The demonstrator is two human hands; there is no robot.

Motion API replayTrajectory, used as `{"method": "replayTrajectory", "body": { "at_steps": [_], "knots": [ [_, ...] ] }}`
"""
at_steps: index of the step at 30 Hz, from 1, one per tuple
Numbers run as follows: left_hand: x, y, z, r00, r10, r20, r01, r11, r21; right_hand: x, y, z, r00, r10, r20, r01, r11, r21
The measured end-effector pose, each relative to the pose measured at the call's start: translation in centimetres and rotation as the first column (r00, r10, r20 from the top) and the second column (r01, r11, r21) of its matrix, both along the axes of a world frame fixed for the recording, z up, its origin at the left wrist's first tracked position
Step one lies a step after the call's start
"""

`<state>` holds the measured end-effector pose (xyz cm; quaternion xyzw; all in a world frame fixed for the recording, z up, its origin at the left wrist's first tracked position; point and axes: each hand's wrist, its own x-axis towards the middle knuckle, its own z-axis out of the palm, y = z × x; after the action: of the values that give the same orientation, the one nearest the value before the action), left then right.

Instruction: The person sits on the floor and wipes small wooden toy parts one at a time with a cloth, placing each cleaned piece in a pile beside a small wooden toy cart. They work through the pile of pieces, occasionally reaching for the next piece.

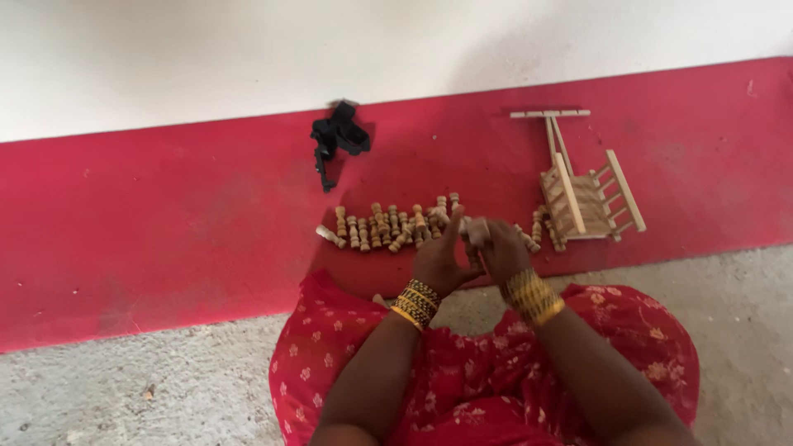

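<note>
My left hand and my right hand meet over the red floor strip, both closed around a small turned wooden piece held between them. Both wrists carry gold bangles. Just beyond my fingers lies a row of several small turned wooden spindles, side by side on the red strip. A few more spindles lie to the right of my hands. A small wooden cart frame with slatted sides and a long handle rests on its side at the right.
A black strap or cloth lies crumpled near the white wall. The red painted strip borders grey rough concrete. My knees in red flowered cloth fill the lower middle.
</note>
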<state>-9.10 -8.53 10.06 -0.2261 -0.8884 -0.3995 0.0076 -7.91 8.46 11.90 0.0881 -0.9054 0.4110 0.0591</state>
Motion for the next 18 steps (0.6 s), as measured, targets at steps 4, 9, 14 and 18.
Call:
{"method": "replayTrajectory", "body": {
  "at_steps": [4,9,14,18],
  "knots": [
    [-0.8,-1.3,0.1,0.951,0.099,-0.294,-0.037,0.977,0.209,2.8,-0.4,-0.3,0.945,0.107,-0.308,-0.13,0.99,-0.055],
    [0.0,0.0,0.0,0.979,-0.026,0.201,0.042,0.996,-0.076,1.1,0.2,0.3,0.989,-0.059,-0.136,0.061,0.998,0.014],
    [-0.2,-0.5,-0.3,0.994,0.06,-0.092,-0.043,0.982,0.183,1.9,0.4,-0.5,0.997,0.081,-0.004,-0.081,0.989,-0.123],
    [-0.5,-1.7,-0.7,0.992,0.062,0.107,-0.074,0.991,0.112,3.8,3.5,-2.5,0.988,0.154,0.03,-0.155,0.988,0.023]
  ]
}}
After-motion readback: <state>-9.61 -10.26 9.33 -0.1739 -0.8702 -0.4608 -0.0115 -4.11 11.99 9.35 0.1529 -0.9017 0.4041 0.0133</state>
